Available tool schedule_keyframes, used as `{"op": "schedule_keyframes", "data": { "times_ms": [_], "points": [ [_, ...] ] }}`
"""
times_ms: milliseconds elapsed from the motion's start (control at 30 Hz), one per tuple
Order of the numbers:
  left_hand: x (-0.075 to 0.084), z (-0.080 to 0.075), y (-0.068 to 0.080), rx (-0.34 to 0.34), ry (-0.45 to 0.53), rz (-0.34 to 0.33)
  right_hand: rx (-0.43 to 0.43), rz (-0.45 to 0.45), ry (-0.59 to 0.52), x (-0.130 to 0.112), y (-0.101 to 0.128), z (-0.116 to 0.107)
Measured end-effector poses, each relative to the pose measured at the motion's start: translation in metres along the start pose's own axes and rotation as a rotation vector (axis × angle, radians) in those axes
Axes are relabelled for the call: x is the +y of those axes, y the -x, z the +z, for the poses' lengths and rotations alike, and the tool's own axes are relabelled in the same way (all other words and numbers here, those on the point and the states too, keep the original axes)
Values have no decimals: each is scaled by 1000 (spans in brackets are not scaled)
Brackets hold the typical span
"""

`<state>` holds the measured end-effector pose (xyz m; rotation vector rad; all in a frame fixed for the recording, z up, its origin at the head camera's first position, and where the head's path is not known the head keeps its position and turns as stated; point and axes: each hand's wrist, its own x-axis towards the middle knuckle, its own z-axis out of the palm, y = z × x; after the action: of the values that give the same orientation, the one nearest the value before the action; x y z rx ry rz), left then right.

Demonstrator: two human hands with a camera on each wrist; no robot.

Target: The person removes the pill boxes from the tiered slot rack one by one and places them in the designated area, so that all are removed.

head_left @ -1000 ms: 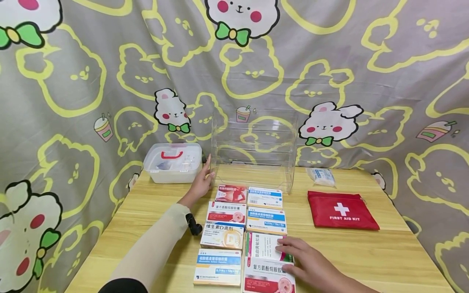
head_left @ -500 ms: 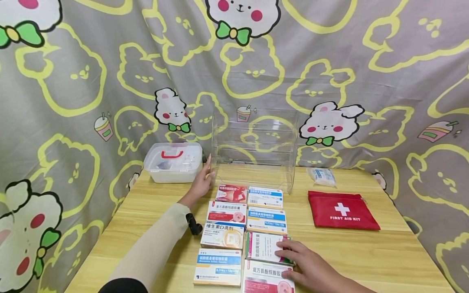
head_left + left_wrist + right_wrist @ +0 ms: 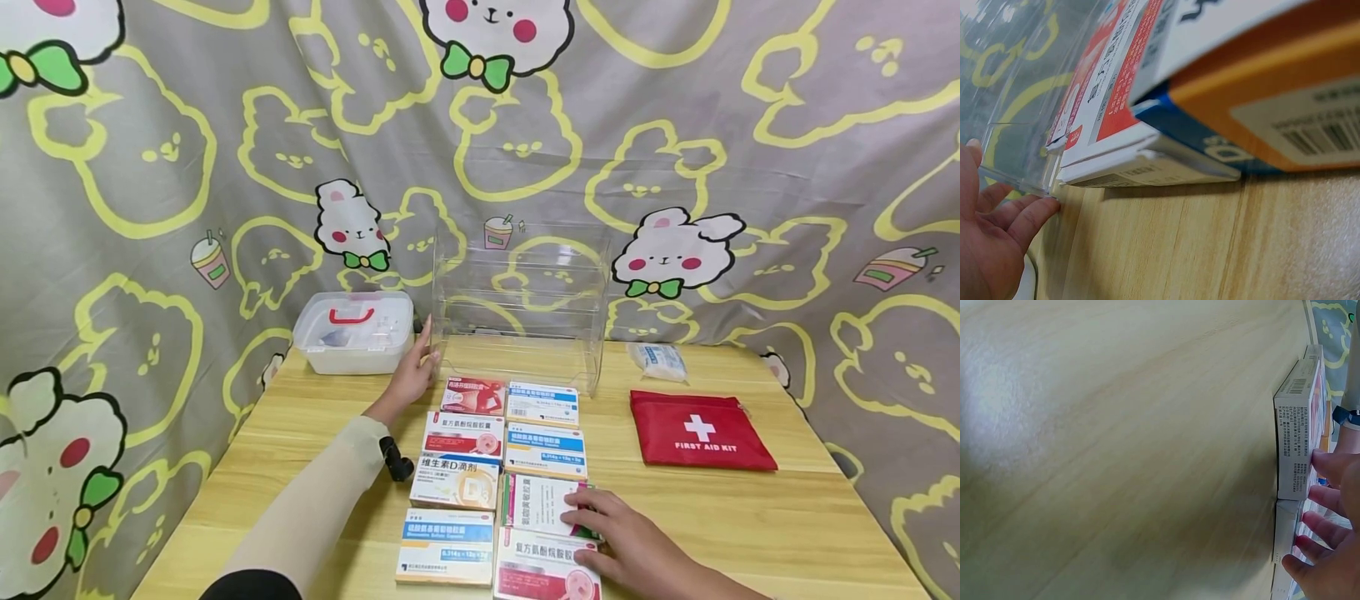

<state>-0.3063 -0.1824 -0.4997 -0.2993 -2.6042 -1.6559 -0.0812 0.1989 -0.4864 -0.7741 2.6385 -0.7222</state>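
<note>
The left hand (image 3: 411, 377) rests flat, fingers straight, against the left side wall of the clear acrylic tiered shelf (image 3: 521, 300) at the back of the wooden worktop (image 3: 750, 517). The right hand (image 3: 637, 546), grip released, lays straight fingers on the white-and-green medicine box (image 3: 538, 505) and touches the red-and-white medicine box (image 3: 543, 568) just below it.
</note>
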Motion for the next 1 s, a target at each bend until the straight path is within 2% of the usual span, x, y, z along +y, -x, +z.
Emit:
{"op": "schedule_keyframes", "data": {
  "times_ms": [367,900,1000],
  "points": [
    [0,0,0,0,-10,-13,21,-42,61,-4,0,0],
    [0,0,0,4,-5,-7,37,-85,85,-3,1,2],
    [0,0,0,6,-5,-10,34,-76,62,-3,0,0]
  ]
}}
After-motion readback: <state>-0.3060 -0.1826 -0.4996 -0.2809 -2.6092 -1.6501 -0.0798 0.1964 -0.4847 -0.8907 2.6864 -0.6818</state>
